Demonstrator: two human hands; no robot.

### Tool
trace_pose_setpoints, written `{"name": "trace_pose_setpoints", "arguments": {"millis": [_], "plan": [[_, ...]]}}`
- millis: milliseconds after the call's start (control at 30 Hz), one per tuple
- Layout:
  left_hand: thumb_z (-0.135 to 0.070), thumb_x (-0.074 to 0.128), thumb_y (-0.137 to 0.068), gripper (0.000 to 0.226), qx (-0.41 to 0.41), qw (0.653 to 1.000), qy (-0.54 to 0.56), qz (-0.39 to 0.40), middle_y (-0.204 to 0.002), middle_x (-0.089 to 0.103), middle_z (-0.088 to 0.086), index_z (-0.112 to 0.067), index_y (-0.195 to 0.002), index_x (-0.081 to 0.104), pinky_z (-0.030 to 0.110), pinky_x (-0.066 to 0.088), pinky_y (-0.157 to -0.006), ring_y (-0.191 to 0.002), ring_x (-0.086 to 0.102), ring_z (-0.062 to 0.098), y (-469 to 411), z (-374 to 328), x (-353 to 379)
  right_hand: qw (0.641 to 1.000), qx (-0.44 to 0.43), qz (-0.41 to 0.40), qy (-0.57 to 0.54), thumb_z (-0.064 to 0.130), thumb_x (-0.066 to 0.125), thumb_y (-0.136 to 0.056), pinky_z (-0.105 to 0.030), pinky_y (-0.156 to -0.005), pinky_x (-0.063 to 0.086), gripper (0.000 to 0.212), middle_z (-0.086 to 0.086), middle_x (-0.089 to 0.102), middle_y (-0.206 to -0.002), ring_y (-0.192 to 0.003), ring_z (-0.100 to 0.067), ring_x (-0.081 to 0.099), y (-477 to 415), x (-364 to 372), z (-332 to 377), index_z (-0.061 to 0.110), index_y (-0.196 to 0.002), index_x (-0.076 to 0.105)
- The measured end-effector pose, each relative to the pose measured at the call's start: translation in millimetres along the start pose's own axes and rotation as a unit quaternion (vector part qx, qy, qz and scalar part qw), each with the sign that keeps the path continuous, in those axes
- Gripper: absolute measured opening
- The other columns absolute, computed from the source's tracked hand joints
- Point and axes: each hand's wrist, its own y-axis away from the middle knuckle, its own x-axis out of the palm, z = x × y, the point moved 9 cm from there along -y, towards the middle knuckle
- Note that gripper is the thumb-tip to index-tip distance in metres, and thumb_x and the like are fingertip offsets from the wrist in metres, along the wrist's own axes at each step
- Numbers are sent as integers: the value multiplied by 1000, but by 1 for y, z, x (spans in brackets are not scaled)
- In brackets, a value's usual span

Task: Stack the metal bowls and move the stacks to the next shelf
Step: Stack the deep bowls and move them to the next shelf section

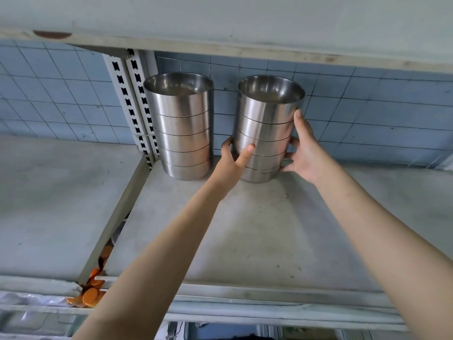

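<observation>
Two tall stacks of several metal bowls stand at the back of the right-hand shelf board (245,229). The left stack (182,128) stands alone against the slotted upright. The right stack (266,128) is gripped from both sides. My left hand (232,160) wraps its lower left side with the thumb across the front. My right hand (302,148) holds its right side, thumb pointing up along the bowls. The right stack tilts slightly, with its base at or just above the board.
A slotted grey upright (137,104) divides this shelf from the left-hand shelf board (61,192). Another shelf (220,25) runs close overhead. Blue wall tiles (367,114) lie behind. Orange round pieces (92,293) show through the gap below at the front left.
</observation>
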Motion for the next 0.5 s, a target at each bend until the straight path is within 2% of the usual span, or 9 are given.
{"name": "trace_pose_setpoints", "arguments": {"millis": [233,333,433,500], "plan": [[-58,52,-92,81,20,1000,-5,11,-153,40,2,-24,-155,14,43,31,-118,-139,40,21,4,-10,2,1000,-2,-13,9,85,63,-47,-78,-96,35,62,4,39,-155,-137,-44,37,7,1,3,59,-101,47],[-51,50,-97,77,23,1000,-6,10,-155,37,2,-21,-156,11,38,29,-118,-141,37,20,6,-11,3,1000,-2,-26,9,81,56,-60,-77,-99,33,58,4,34,-158,-140,-44,33,8,0,3,55,-110,41],[-47,49,-99,74,22,1000,-2,4,-154,38,2,-19,-156,12,29,29,-111,-140,38,20,7,-11,2,1000,-8,-29,5,78,51,-75,-75,-100,32,37,6,33,-159,-142,-40,32,11,2,6,59,-106,42],[-48,48,-99,75,13,1000,-6,11,-157,34,0,-21,-157,9,25,25,-107,-144,33,19,11,-13,3,1000,-2,-19,12,81,53,-69,-74,-102,32,50,5,33,-159,-142,-40,33,13,3,5,59,-112,41]]}}
